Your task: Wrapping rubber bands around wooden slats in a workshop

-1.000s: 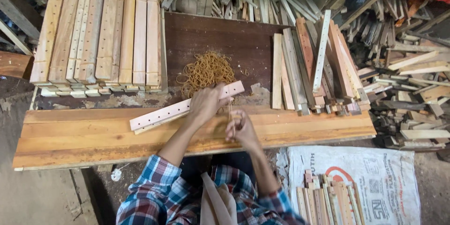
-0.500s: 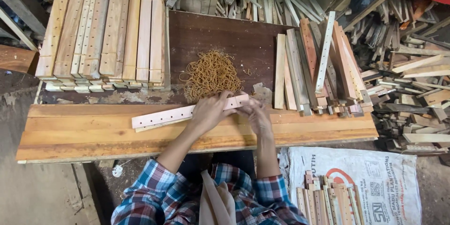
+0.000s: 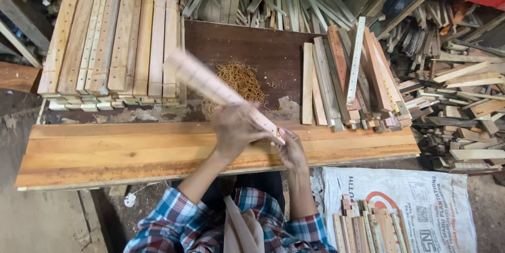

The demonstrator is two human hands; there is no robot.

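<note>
A worker in a blue, red and white plaid shirt, sleeves rolled to the elbows, a beige strap hanging down the front.

Left hand [image 3: 234, 129] and right hand [image 3: 290, 149] both closed in grip.

At the plank workbench [image 3: 105, 153], I see my left hand [image 3: 234, 129] wrapped around a pale drilled wooden slat [image 3: 210, 87], which tilts up and away to the left, blurred; my right hand [image 3: 291, 150] pinches the slat's near end just above the workbench's front edge; a heap of tan rubber bands [image 3: 239, 79] lies on the dark board behind the workbench; stacked slats [image 3: 113, 53] sit behind its left part, a looser bundle of slats [image 3: 347, 82] behind its right; a printed white sack [image 3: 421, 205] lies below its right end.
</note>
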